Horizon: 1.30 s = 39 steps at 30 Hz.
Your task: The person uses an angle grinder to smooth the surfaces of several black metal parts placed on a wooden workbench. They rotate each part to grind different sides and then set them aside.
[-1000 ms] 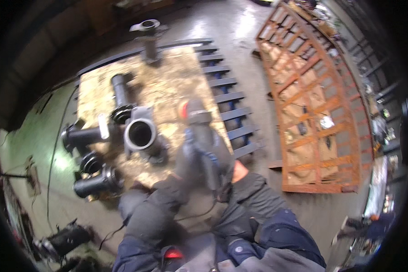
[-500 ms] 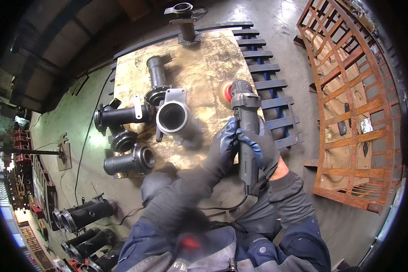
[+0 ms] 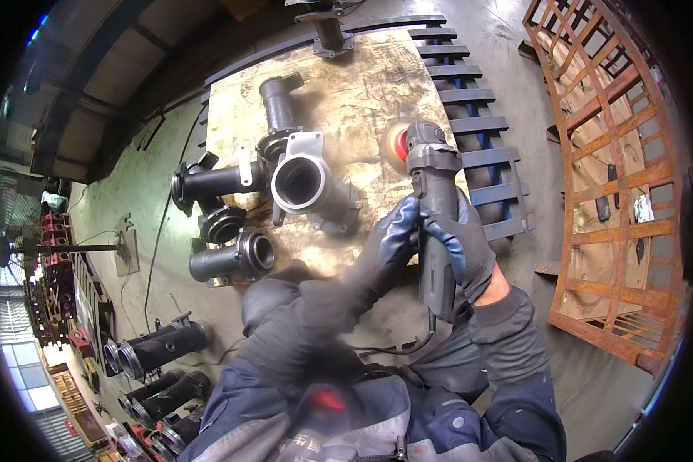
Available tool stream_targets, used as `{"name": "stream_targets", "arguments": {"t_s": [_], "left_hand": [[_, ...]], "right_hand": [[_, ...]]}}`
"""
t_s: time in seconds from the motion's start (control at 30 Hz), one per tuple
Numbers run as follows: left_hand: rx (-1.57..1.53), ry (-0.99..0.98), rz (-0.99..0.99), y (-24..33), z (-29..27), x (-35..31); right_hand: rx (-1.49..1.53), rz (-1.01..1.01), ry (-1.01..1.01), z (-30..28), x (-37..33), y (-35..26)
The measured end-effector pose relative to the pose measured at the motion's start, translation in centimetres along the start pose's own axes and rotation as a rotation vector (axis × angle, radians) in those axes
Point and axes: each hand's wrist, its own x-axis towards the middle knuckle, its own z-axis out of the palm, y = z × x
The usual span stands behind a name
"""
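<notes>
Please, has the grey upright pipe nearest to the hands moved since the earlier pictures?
No. Against the wooden board, the grey upright pipe stands in the same place; only the view has shifted.

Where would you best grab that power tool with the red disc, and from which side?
Probably the long, slim grinder body, from the cord end: it is straight there, while the red disc sits at the far end.

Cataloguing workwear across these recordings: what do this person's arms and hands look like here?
The left hand and right hand wear gloves, dark grey with blue on the fingers. Dark grey sleeves cover the forearms; higher up, the navy sleeves look lightly speckled on the right. A bare strip shows between right glove and sleeve.
</notes>
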Motion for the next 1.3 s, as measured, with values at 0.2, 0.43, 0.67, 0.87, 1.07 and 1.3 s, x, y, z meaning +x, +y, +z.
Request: {"name": "stream_targets", "arguments": {"t_s": [0.2, 0.43, 0.67, 0.87, 1.07, 1.3], "left_hand": [[0.593, 0.038, 0.273, 0.3, -0.3, -0.7], [0.142, 0.011, -0.025, 1.9, 1.1, -0.7], [0.115, 0.006, -0.012, 0.9, 1.3, 0.1], [-0.052, 0.041, -0.055, 0.3, 1.0, 0.9], [-0.142, 0.017, -0.061, 0.2, 0.9, 1.1], [-0.326, 0.032, -0.053, 1.0, 1.0, 0.2]], "right_hand": [[0.008, -0.026, -0.005, 0.0, 0.1, 0.2], [-0.057, -0.151, -0.025, -0.3, 0.0, 0.7], [-0.038, -0.073, -0.025, -1.6, 0.8, 1.9], [-0.113, -0.122, 0.004, -0.1, 0.8, 1.8], [-0.291, -0.194, -0.109, -2.3, 0.7, 3.4], [-0.362, -0.262, -0.071, -2.9, 0.6, 5.1]]}}
